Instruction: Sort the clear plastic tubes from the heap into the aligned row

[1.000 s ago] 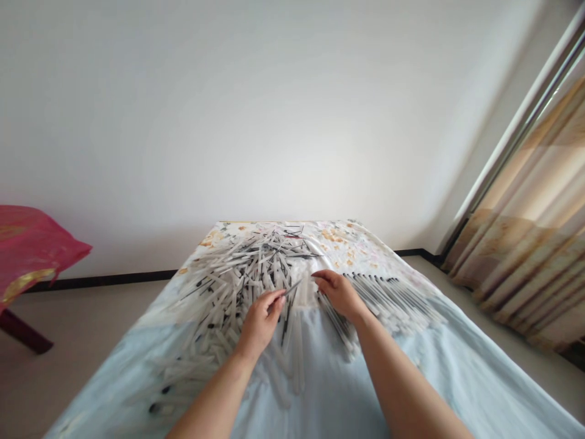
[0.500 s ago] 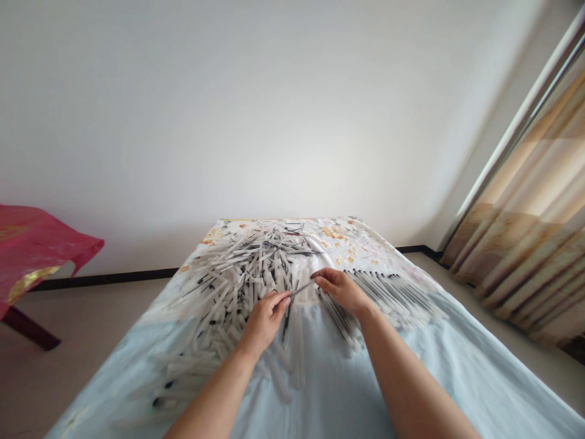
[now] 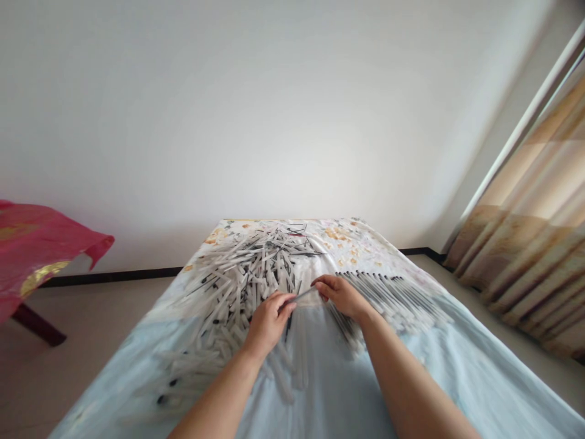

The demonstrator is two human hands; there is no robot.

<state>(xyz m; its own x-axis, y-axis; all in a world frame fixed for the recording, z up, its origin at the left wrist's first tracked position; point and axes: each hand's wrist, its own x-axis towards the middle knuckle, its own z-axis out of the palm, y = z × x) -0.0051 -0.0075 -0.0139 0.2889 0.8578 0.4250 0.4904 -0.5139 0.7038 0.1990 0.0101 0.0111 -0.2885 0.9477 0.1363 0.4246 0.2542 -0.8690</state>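
A thin dark stick (image 3: 305, 294) spans the gap between my two hands, slanting up to the right. My left hand (image 3: 270, 315) pinches its lower end between thumb and fingers. The upper end is in the closed fingertips of my right hand (image 3: 340, 294). To the left lies a loose pile of similar sticks and whitish translucent sleeves (image 3: 228, 305), some with black ends. Beneath and beyond my right hand, more dark-tipped sticks (image 3: 388, 292) lie side by side in slanting rows, their near ends whitish. The exact kind of stick cannot be made out.
A cloth (image 3: 457, 372), light blue in front and flowered white farther back, covers the table. A red cover (image 3: 50, 235) hangs over furniture on the left. Patterned curtains (image 3: 525, 244) hang at right, and a white wall (image 3: 292, 122) stands behind the table.
The view has shifted slightly. Both hands keep hold of the stick, and the gap between them looks much the same.
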